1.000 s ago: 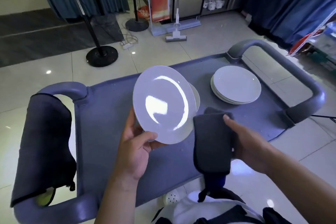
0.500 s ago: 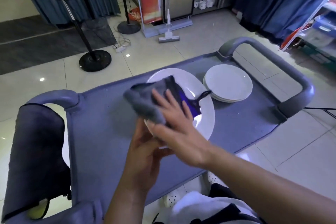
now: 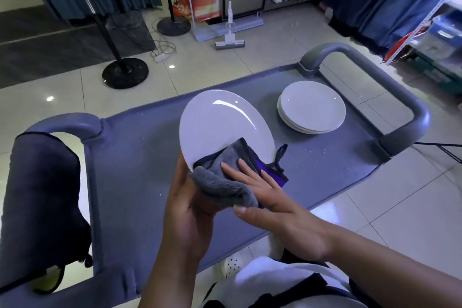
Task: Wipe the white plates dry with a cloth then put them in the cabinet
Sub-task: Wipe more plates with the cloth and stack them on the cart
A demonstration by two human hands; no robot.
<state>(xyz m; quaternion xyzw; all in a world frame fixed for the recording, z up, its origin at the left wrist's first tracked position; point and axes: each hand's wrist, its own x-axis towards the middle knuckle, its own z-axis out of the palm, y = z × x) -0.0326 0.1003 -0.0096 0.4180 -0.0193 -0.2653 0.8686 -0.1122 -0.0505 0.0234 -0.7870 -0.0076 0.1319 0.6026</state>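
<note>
One plate in hand: white plate [image 3: 220,122] tilted, held above cart top [image 3: 140,170], lower edge under cloth.
Cloth: grey cloth [image 3: 222,180] on plate's near edge, loop hanging free.
R hand: right hand [image 3: 265,195] flat, fingers straight, pressing cloth to plate.
L hand: left hand [image 3: 190,210] grips plate's lower rim from behind.
Stack: plate stack [image 3: 312,107] on cart, well apart to the right.
Technique (judgement): sweep cloth over whole face w/ even pressure, rotate plate w/ L hand, do rim + back; keep grip firm, wet glaze probably slippery.

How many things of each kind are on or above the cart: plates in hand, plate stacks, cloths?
Plate held by the left hand: 1
Plate stack on the cart: 1; number of plates unclear
Cloths: 2, grey cloth under the right hand, dark cloth over the cart handle
Total: 4
</note>
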